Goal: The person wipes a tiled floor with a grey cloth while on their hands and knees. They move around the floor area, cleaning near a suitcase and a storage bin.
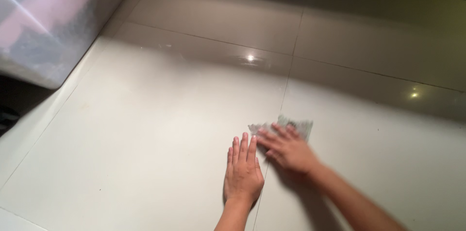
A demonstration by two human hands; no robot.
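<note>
We see a small crumpled paper (293, 126), pale and wrinkled, lying on the glossy tiled floor (145, 129) right by a grout line, with our right hand (287, 149) pressed flat on it, fingers spread. Our left hand (242, 172) lies flat just beside, fingers together, touching bare tile. Wide smooth floor all around; a blurry pale plastic bin (53, 22) sits far left.

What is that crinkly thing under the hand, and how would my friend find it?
Start with the pale tiled floor and follow the grout line toward the two hands. The left hand lies flat on bare tile; the right hand presses on a small, crumpled grey-white wrapper. It is the only loose thing on the floor, far smaller than the big, blurry container at the upper left.
</note>
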